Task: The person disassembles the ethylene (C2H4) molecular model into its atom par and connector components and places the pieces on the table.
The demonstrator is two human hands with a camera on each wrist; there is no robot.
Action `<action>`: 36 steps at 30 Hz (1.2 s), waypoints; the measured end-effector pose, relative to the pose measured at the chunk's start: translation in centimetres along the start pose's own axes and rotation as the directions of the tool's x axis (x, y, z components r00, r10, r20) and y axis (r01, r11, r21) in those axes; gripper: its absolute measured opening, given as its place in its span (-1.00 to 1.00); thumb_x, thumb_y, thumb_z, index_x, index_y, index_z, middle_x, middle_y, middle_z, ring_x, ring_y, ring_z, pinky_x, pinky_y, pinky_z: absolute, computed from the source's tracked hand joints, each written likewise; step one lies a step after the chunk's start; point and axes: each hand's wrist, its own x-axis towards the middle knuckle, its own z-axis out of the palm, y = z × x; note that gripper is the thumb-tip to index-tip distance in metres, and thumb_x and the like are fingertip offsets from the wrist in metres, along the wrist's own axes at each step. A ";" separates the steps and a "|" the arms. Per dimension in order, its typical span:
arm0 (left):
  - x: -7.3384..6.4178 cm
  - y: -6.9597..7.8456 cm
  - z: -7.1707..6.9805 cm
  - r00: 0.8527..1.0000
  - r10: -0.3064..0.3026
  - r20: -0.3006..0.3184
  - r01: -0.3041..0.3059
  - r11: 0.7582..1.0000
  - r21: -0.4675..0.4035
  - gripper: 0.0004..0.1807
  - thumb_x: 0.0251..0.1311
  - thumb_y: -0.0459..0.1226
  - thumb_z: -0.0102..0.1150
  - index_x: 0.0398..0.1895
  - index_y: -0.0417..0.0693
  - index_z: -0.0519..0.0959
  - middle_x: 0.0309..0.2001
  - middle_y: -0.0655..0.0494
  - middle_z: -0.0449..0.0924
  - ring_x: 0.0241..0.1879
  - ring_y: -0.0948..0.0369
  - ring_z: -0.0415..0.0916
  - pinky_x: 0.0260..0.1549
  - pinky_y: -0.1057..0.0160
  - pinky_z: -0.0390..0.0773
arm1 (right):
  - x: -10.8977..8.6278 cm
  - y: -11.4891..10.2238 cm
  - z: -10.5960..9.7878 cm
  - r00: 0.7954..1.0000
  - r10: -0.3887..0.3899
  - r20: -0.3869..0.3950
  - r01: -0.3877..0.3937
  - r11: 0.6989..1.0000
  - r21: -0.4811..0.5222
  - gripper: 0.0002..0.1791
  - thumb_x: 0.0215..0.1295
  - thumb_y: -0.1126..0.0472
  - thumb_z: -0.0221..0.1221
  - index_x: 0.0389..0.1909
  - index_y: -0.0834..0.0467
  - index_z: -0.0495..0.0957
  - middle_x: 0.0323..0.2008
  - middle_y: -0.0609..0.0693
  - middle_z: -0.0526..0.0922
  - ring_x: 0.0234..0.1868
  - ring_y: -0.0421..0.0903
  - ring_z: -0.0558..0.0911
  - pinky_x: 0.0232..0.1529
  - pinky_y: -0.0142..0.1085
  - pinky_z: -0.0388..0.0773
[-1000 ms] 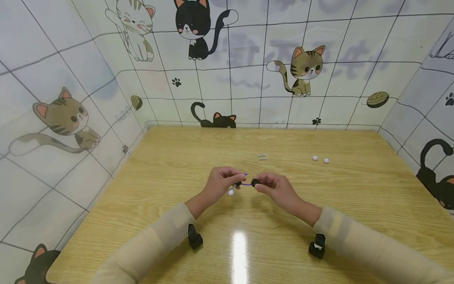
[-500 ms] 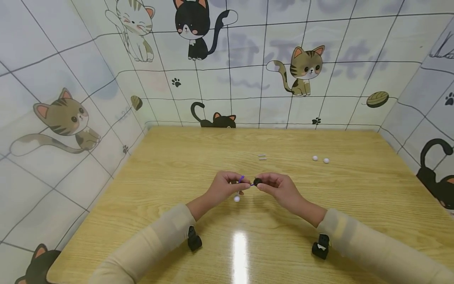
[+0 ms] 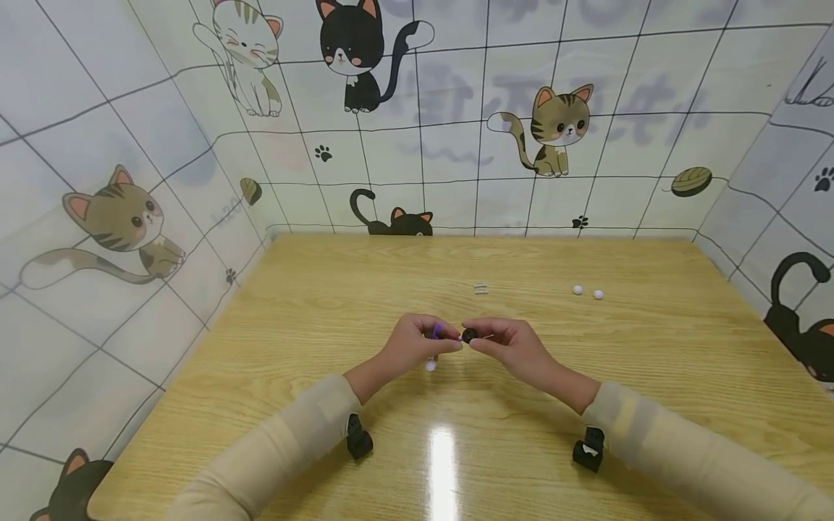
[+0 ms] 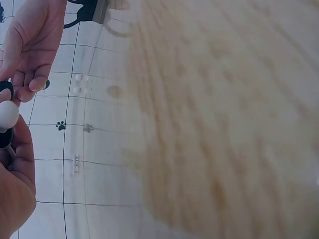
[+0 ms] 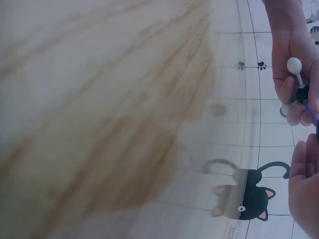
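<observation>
My left hand point(image 3: 413, 344) grips a ball-and-stick model piece. From it hangs a white ball point(image 3: 430, 366), and a purple connector point(image 3: 437, 331) shows over the fingers. In the right wrist view a white stick joins that white ball to a black ball point(image 5: 302, 93) between the left fingers. A second black ball point(image 3: 469, 335) is pinched between thumb and fingers of my right hand point(image 3: 515, 347), close to the left fingertips. A purple link shows in the narrow gap between the hands. A thin light stick point(image 3: 487, 337) shows at the right fingers.
Two short pale sticks point(image 3: 481, 289) lie on the wooden table point(image 3: 326, 282) beyond the hands. Two white balls point(image 3: 588, 292) lie farther right. A wrist camera is strapped at each sleeve. Cat-printed walls stand behind and at both sides.
The hands have come closer together, narrowing the gap between the two black balls. The left hand has shifted slightly right and turned, and its black ball is now hidden in the head view.
</observation>
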 end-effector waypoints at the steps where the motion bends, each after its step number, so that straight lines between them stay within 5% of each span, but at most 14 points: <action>1: 0.0 0.0 0.0 1.000 -0.004 -0.001 0.004 1.000 0.010 -0.85 0.12 -0.30 0.40 -0.27 -0.19 0.73 -0.37 0.04 0.70 -0.60 0.15 0.46 -0.59 0.32 0.51 | 0.0 0.0 0.0 1.000 -0.002 0.005 0.002 1.000 -0.007 -0.62 0.34 0.35 0.20 0.13 0.44 0.50 0.05 0.28 0.58 -0.07 -0.06 0.65 -0.07 -0.22 0.61; 13: -0.3 0.1 -0.2 1.000 0.020 0.018 -0.021 0.998 0.064 -0.91 0.13 -0.34 0.38 -0.34 -0.21 0.74 -0.45 0.07 0.68 -0.72 0.27 0.37 -0.69 0.36 0.40 | 0.0 0.2 0.1 0.998 -0.002 0.059 0.005 0.999 -0.044 -0.62 0.35 0.35 0.18 0.13 0.45 0.49 0.02 0.26 0.61 -0.06 -0.14 0.65 -0.08 -0.30 0.60; 22: -0.2 0.4 -0.3 0.998 0.052 0.040 -0.056 0.993 0.104 -0.90 0.18 -0.33 0.35 -0.33 -0.23 0.74 -0.41 -0.10 0.69 -0.74 0.26 0.36 -0.71 0.38 0.37 | 0.0 0.2 0.2 0.998 0.029 0.053 -0.025 0.997 -0.071 -0.64 0.38 0.32 0.16 0.12 0.42 0.50 -0.04 0.20 0.64 0.01 0.22 0.60 -0.03 -0.16 0.58; 26: -0.1 0.7 -0.2 0.998 0.050 0.044 -0.056 0.989 0.134 -0.89 0.19 -0.34 0.33 -0.32 -0.26 0.73 -0.41 -0.23 0.66 -0.74 0.26 0.35 -0.72 0.40 0.35 | -0.1 0.2 0.2 0.999 0.032 0.034 -0.029 0.995 -0.091 -0.65 0.39 0.30 0.16 0.11 0.42 0.51 -0.04 0.17 0.65 0.01 0.25 0.58 -0.03 -0.14 0.58; 31: -0.3 1.9 -0.1 0.997 0.060 0.043 -0.066 0.985 0.157 -0.90 0.20 -0.40 0.30 -0.33 -0.31 0.71 -0.49 -0.07 0.65 -0.74 0.26 0.34 -0.72 0.39 0.33 | -0.2 0.0 0.2 1.000 0.027 0.015 -0.025 0.995 -0.095 -0.67 0.40 0.27 0.16 0.08 0.39 0.53 -0.06 0.18 0.66 -0.02 0.27 0.58 -0.03 -0.07 0.57; 36: -0.2 1.7 -0.3 0.993 0.104 0.061 -0.112 0.982 0.152 -0.89 0.21 -0.33 0.32 -0.34 -0.24 0.72 -0.47 -0.22 0.64 -0.73 0.28 0.35 -0.73 0.37 0.33 | -0.3 -0.1 0.3 1.000 0.029 -0.007 -0.029 0.996 -0.089 -0.69 0.39 0.28 0.16 0.07 0.37 0.54 -0.07 0.17 0.65 -0.03 0.28 0.58 -0.04 -0.10 0.58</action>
